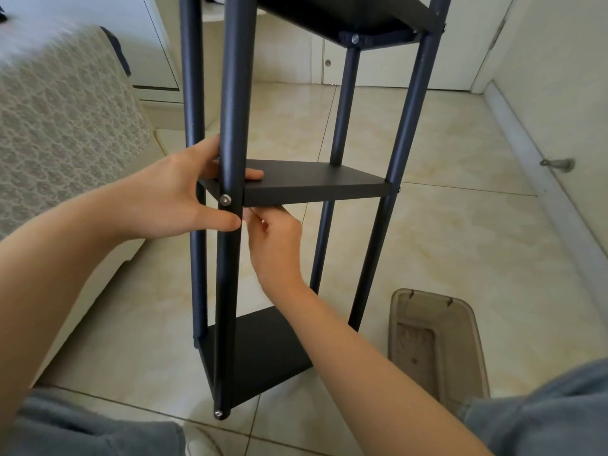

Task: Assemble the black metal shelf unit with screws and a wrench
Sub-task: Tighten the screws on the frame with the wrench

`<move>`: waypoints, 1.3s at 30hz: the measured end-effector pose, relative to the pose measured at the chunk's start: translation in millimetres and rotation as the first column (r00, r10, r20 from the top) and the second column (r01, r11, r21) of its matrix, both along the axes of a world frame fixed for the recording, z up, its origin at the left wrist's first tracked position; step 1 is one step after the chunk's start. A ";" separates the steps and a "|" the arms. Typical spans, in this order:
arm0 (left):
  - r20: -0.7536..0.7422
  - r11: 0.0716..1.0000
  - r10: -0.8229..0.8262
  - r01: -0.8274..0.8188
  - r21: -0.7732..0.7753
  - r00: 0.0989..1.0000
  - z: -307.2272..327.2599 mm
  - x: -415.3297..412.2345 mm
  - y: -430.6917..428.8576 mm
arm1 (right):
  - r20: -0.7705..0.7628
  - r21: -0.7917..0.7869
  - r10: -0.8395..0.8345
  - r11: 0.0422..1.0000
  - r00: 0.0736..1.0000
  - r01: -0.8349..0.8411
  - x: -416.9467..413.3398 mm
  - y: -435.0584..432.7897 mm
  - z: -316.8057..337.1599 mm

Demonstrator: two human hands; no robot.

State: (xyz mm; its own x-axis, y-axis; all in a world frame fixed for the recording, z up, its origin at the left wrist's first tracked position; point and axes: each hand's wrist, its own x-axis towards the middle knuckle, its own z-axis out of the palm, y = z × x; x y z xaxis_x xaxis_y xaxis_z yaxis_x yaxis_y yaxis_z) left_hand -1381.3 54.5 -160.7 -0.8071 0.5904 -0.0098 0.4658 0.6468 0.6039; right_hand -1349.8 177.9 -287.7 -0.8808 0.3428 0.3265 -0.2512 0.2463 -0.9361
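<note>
Screw (225, 200): at ten o'clock from right hand (276, 245), fingers pinched, contents unclear; left hand (184, 192) grips upright pole (234, 126).

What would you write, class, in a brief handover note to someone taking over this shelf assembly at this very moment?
Left hand: gripping the front pole and the middle shelf, thumb under its screw.
Right hand: fingertips under the middle shelf's front edge beside the pole; whether it holds anything cannot be told.
Done: unit stands upright on the floor; bottom shelf and upper shelf are screwed on.
Left: check and tighten the middle shelf's screws. No wrench in view.
</note>
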 end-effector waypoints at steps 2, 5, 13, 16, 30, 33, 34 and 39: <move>-0.010 1.000 -0.004 0.004 0.006 1.000 -0.9 -2.4 -0.1 | 0.013 -0.037 -0.016 0.999 1.000 0.017 -7.2 -3.3 -0.7; -0.012 1.000 -0.015 0.015 0.016 1.000 -1.0 -5.6 0.0 | 0.008 -0.097 -0.003 0.995 1.000 0.004 -14.0 -6.0 -1.0; 0.020 0.999 -0.015 0.014 0.050 1.000 -3.4 -9.7 -0.6 | -0.065 -0.007 0.044 0.999 0.997 -0.044 -2.2 -0.7 -4.0; 0.020 0.998 -0.009 0.008 0.058 1.000 -4.7 -8.6 -1.5 | -0.057 0.039 0.082 0.996 0.995 -0.080 6.3 2.5 -4.4; 0.015 0.998 -0.017 0.016 0.062 1.000 -7.7 -5.0 -3.9 | -0.064 0.119 0.136 0.985 0.989 -0.128 14.7 15.4 6.1; 0.031 0.996 -0.032 0.029 0.080 0.999 -8.2 -4.4 -1.0 | -0.059 0.087 0.125 0.989 0.990 -0.120 11.8 17.1 6.7; 0.031 0.995 -0.039 0.036 0.089 0.999 -8.0 -3.9 0.2 | -0.058 0.080 0.120 0.990 0.991 -0.115 11.6 17.6 6.9; 0.043 0.995 -0.055 0.051 0.091 0.998 -7.4 -2.6 2.6 | -0.047 0.057 0.122 0.991 0.991 -0.119 11.2 18.0 3.9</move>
State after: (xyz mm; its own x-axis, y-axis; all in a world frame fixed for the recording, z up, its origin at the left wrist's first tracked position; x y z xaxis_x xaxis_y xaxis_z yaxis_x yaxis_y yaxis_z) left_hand -1383.9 57.1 -168.2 -0.7748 0.6322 0.0097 0.4687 0.5640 0.6799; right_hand -1338.6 195.8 -283.8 -0.8968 0.2158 0.3862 -0.3280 0.2614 -0.9078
